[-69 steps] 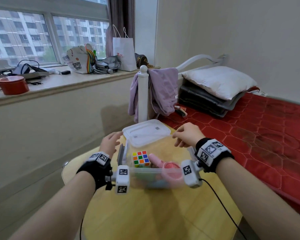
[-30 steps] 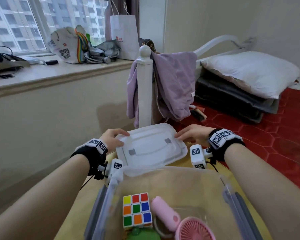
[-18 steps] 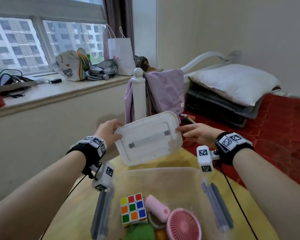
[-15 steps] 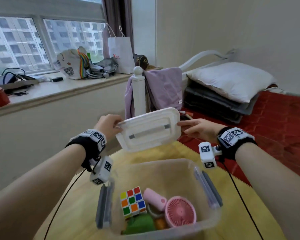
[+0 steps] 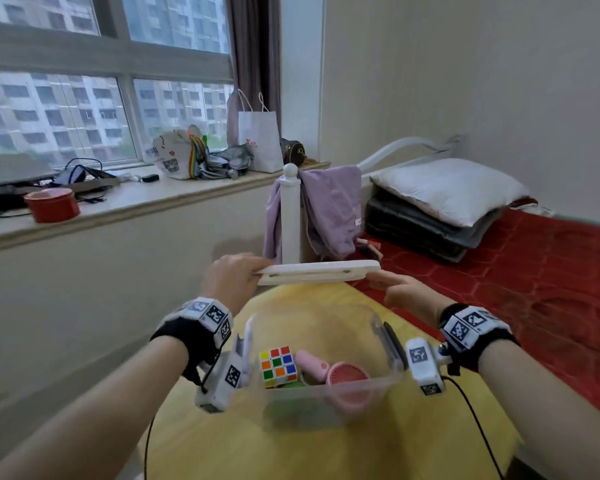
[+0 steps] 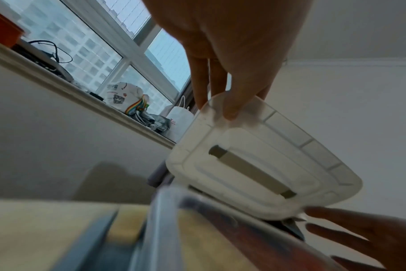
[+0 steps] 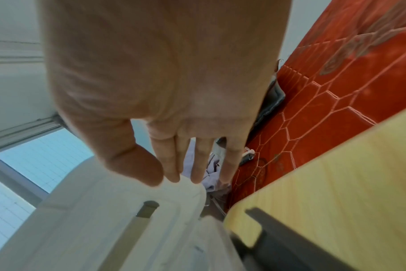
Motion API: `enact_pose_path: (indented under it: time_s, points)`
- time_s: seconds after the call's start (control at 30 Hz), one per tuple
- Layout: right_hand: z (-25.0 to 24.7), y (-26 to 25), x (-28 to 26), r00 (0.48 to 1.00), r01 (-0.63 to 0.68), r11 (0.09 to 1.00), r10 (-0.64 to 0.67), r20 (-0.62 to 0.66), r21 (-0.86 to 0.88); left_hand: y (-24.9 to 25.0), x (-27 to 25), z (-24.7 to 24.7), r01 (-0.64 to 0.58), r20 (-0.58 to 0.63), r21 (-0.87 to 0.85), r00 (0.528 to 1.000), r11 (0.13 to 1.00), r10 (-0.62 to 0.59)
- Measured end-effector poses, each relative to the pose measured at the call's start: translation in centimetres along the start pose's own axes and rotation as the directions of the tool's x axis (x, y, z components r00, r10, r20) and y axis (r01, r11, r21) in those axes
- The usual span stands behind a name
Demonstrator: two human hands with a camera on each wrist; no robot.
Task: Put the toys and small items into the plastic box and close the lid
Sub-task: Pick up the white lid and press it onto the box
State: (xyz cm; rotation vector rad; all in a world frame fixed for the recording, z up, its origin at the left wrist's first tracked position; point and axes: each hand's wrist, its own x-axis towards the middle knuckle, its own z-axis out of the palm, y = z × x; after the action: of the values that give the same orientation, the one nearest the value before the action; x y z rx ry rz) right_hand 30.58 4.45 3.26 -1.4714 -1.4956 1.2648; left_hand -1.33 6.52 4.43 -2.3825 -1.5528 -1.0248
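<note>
A white translucent lid (image 5: 319, 271) hangs level above the far rim of the clear plastic box (image 5: 326, 396), edge-on in the head view. My left hand (image 5: 253, 271) pinches its left end, thumb and fingers on the rim (image 6: 220, 108). At the right end my right hand (image 5: 378, 280) holds a corner of the lid (image 7: 104, 220) between thumb and fingertips (image 7: 167, 180). Inside the open box lie a Rubik's cube (image 5: 279, 367), a pink hand fan (image 5: 347, 375) and something green, partly hidden. Grey latches hang on both sides of the box.
The box stands on a small yellow wooden table (image 5: 309, 452). A bed with a red cover (image 5: 534, 271) lies to the right, and its white post draped with purple cloth (image 5: 329, 209) stands just behind the lid. A cluttered windowsill with a red tin (image 5: 52, 205) runs along the left.
Both hands took the lid off the table behind the box, raised it tilted toward me, then levelled it. It now hangs flat over the box's far side.
</note>
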Motion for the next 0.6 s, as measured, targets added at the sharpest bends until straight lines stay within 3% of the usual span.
enact_pose_path:
  time_s: [0.13, 0.27, 0.43, 0.53, 0.6]
  points:
    - [0.8, 1.9, -2.5, 0.999, 0.034, 0.995, -0.031, -0.038, 0.095, 1.2, -6.0, 0.5, 0.001, 0.019, -0.046, 1.000, 0.999, 0.000]
    - [1.6, 3.2, -5.0, 0.987, 0.077, 0.989, -0.058, -0.150, 0.126, 2.1, -9.1, 0.8, 0.018, -0.053, -0.069, 0.998, 0.997, -0.021]
    - [3.1, 4.9, -6.8, 0.976, 0.053, 0.992, -0.028, -0.218, 0.112, 2.5, -11.0, 0.5, -0.088, -0.027, -0.096, 0.996, 0.991, 0.086]
    - [4.0, 5.6, -6.9, 0.948, 0.042, 0.999, -0.047, -0.316, -0.025, 2.3, -12.5, 0.5, -0.177, -0.015, -0.092, 0.984, 0.980, 0.176]
    - [4.5, 6.1, -6.7, 0.937, 0.048, 0.992, -0.086, -0.338, -0.121, 2.3, -13.3, 0.6, -0.176, -0.012, -0.109, 0.984, 0.978, 0.176]
